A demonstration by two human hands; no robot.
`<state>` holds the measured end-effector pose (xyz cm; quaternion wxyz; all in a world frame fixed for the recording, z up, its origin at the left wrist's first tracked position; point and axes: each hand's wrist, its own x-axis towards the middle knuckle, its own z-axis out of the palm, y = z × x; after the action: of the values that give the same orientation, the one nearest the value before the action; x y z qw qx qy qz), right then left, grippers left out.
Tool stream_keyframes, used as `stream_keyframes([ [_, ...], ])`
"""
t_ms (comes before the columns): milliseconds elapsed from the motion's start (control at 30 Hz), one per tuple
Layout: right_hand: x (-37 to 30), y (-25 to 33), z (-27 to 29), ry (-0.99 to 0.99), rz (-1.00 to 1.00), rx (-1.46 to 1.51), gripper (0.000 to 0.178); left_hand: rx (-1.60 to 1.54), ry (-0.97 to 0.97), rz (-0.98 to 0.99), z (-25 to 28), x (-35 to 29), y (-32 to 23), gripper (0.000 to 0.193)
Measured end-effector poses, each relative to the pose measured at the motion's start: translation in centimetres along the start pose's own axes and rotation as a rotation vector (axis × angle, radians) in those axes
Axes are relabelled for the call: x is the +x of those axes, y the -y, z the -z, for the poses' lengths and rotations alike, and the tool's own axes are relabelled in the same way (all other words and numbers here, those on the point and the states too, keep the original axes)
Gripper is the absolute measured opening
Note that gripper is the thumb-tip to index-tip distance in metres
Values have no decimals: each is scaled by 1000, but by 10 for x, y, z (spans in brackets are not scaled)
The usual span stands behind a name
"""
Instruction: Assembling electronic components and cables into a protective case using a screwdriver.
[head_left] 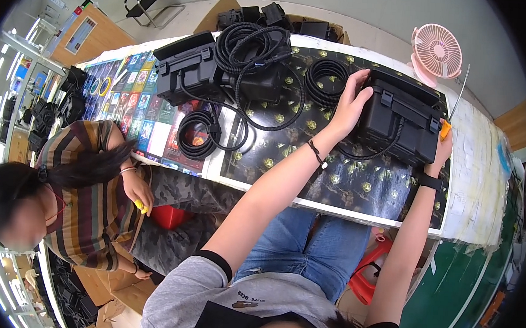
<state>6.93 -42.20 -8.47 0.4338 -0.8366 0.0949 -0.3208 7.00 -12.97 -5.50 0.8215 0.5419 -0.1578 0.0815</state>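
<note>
A black plastic box (pixel 400 122) with latches on its front stands at the right of the table, a corrugated black cable running from it. My left hand (pixel 349 104) grips its left side, thumb near the top edge. Against its right side is my right hand (pixel 443 149), closed around a screwdriver (pixel 446 129) with an orange handle, the thin shaft pointing up and away. Most of the right fingers are hidden behind the box and handle. Beside my left hand lies a coiled black cable (pixel 326 83).
Further left on the table stand another black box (pixel 187 73), a large cable coil (pixel 247 47) and a smaller coil (pixel 196 136). A pink fan (pixel 438 52) stands at the far right. Behind the table is a cardboard box (pixel 225 8) of black units. A person (pixel 92 170) sits close on my left.
</note>
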Motion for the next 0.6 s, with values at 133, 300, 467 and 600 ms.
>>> stream_keyframes([
  [133,0,-2,0,-9,4,4,28,9,-3,-2,0,0,0,44],
  [300,0,-4,0,-3,-4,-3,26,10,-10,-3,-1,-1,0,44],
  [467,0,-6,0,0,1,13,23,22,-8,-11,-1,0,-1,44],
  [600,-1,-5,1,-8,18,-31,23,24,-6,-14,-1,0,-1,44],
])
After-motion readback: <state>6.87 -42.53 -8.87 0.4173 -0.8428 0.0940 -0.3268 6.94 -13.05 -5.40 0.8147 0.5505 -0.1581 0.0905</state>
